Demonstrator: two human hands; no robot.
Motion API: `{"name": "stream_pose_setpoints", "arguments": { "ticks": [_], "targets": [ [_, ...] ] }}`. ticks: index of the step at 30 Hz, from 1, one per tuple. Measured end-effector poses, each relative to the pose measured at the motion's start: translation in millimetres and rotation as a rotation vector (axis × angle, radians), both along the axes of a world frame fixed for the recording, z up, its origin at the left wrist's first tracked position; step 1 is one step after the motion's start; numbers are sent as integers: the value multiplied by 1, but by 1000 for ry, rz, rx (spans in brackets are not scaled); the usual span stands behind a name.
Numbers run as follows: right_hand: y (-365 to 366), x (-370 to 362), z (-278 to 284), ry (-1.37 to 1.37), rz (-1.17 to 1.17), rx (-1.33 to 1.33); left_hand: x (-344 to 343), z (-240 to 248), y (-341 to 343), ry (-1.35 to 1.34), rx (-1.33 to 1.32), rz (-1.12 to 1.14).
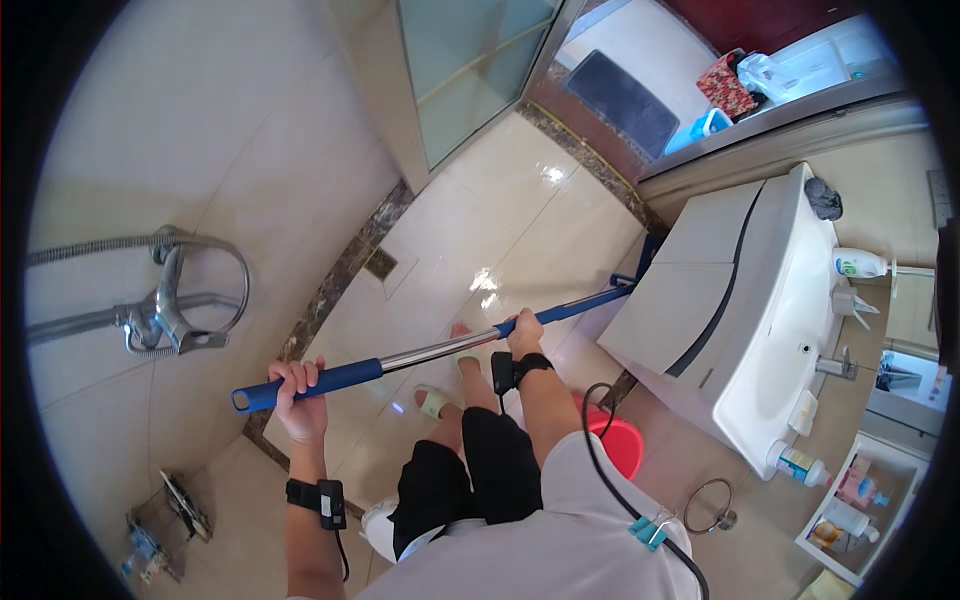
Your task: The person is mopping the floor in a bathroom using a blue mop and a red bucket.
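Note:
A long mop (435,349) with a silver pole and blue grip sections crosses the view, from the left up to the cabinet on the right. My left hand (300,400) is closed around its blue end grip. Farther along, my right hand (524,335) wraps round the pole where silver meets the lower blue section. The mop's dark blue head is mostly hidden beside the cabinet (690,235), low at the wet tiled floor (470,240). Both wrists wear black strapped devices.
A red bucket (622,447) stands right of my legs. A white washbasin (770,350) tops the cabinet, with bottles by its rim. A shower mixer (175,310) juts from the left wall. Ahead are a glass door (480,65), a raised threshold and a dark mat (622,100).

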State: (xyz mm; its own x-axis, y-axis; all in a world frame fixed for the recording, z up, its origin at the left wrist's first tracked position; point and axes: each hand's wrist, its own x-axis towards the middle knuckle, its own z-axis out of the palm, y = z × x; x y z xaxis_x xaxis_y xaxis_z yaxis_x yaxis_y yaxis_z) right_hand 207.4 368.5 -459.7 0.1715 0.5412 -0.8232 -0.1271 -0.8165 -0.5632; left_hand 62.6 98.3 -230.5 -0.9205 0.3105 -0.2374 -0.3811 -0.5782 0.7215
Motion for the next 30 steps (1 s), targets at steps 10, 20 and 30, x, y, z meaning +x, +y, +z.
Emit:
{"name": "stream_pose_setpoints", "arguments": {
  "ticks": [10, 20, 30],
  "targets": [
    [-132, 41, 6, -39, 216, -183, 60, 48, -135, -20, -84, 125],
    [-321, -59, 161, -44, 287, -480, 88, 237, -271, 408, -210, 398],
    [-312, -72, 188, 472, 453, -873, 133, 288, -273, 869, -447, 369]
  ]
}}
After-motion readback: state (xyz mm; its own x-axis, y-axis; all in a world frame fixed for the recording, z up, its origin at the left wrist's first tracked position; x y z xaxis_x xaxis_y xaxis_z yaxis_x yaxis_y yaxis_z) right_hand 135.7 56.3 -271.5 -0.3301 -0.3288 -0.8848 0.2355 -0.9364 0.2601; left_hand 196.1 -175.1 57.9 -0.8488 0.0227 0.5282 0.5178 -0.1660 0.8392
